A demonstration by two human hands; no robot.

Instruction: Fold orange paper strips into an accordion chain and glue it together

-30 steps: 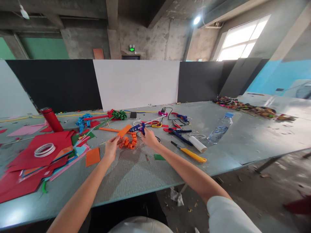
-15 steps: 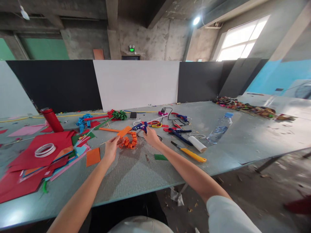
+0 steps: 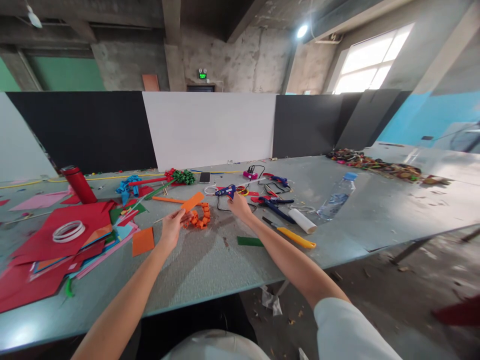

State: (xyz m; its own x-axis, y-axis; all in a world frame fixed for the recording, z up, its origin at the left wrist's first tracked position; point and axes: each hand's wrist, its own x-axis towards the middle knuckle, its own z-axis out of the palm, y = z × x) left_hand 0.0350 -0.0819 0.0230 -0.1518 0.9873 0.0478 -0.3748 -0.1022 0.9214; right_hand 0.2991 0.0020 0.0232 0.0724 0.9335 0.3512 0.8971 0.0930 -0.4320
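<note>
My left hand (image 3: 173,226) pinches an orange paper strip (image 3: 192,201), which slants up to the right above the table. Just beside those fingers lies a curled orange paper garland (image 3: 200,220). My right hand (image 3: 240,206) is closed round a blue glue gun (image 3: 226,191), its nozzle pointing left toward the strip with a gap between them. A black cord hangs near the gun. Left of my left hand an orange paper square (image 3: 143,242) lies flat, and a green paper piece (image 3: 250,241) rests under my right forearm.
Red paper sheets (image 3: 45,250) with white tape rolls (image 3: 69,231) and a red flask (image 3: 79,185) are at left. A yellow-handled knife (image 3: 296,238), white roll (image 3: 303,220), blue pliers (image 3: 278,207) and water bottle (image 3: 338,196) are at right. A phone (image 3: 204,177) lies behind.
My right hand has moved the glue gun right, away from the orange strip. My left hand still holds the strip in nearly the same place.
</note>
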